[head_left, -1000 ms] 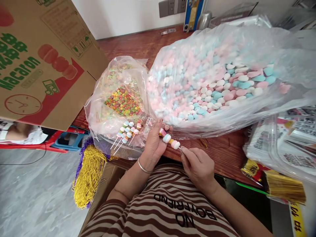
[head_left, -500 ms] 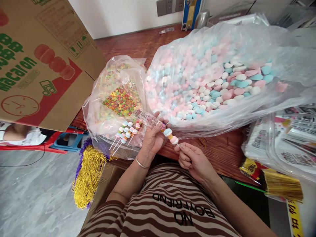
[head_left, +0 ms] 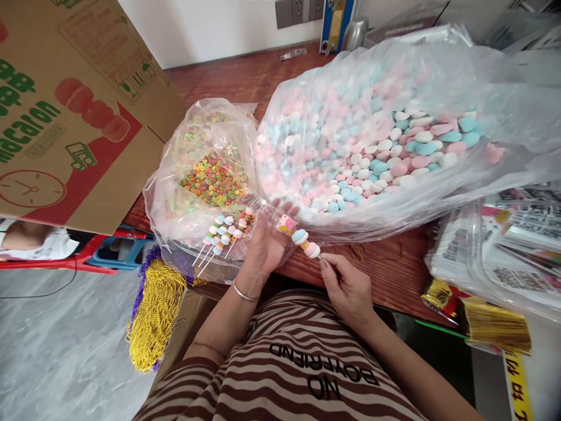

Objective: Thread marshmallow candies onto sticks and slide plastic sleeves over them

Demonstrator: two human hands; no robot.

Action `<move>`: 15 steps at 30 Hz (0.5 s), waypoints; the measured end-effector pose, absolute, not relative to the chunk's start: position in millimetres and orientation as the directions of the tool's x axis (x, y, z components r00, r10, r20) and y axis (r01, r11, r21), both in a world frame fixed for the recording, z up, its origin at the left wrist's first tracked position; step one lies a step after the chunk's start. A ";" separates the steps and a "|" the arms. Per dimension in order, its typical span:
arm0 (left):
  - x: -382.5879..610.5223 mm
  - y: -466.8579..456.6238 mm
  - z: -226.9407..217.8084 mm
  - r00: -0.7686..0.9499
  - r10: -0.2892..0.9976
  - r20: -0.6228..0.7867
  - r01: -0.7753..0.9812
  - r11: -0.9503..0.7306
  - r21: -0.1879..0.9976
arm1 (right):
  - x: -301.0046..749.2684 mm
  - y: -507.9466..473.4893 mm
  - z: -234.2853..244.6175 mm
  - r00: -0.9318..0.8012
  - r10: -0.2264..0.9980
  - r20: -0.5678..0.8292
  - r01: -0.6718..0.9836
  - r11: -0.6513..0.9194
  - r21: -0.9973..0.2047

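My right hand [head_left: 346,286] pinches the stick end of a candy skewer [head_left: 307,244] threaded with blue and pink pieces. My left hand [head_left: 267,242] grips a clear printed sleeve bag [head_left: 269,213], and the skewer's tip is partly inside the bag's mouth. Both hands hover over the near edge of the brown wooden table [head_left: 390,269]. Several finished skewers [head_left: 223,234] lie just left of my left hand, on a plastic bag.
A big clear bag of pastel candies [head_left: 385,140] fills the table's middle. A smaller bag of colourful ring candies [head_left: 210,175] sits to its left. A Macaron cardboard box [head_left: 74,105] stands at left, gold bead strings [head_left: 158,310] hang below, and packaging sheets [head_left: 512,245] and gold ties [head_left: 495,327] lie at right.
The skewer has slid further into the sleeve bag; fewer candies show outside it. My right hand moved slightly toward my left hand, pushing the stick.
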State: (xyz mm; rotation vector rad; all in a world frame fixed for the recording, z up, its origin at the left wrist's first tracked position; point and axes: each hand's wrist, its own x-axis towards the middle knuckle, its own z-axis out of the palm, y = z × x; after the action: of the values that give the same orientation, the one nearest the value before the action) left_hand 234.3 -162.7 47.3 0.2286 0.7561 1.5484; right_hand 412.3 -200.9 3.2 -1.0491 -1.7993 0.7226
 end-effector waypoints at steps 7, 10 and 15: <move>221.0 -142.6 63.7 -0.167 0.953 -0.253 -0.858 -0.014 0.514 | 403.0 -201.0 4.0 -0.378 0.925 -0.040 -0.009 -0.046 -0.999; 236.4 -138.9 66.3 -0.180 0.938 -0.297 -0.886 -0.023 0.464 | 399.1 -203.5 3.0 -0.367 0.930 0.015 0.075 0.045 -0.996; 253.4 -137.1 58.4 -0.342 0.845 -0.411 -0.836 -0.075 0.543 | 406.8 -202.7 2.8 -0.346 0.671 0.656 0.569 0.706 -0.422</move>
State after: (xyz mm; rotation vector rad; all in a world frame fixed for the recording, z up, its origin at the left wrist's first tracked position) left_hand 253.4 -137.1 58.4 0.0141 0.8571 1.7181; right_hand 406.8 -202.7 2.8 -0.9461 -2.0433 0.1482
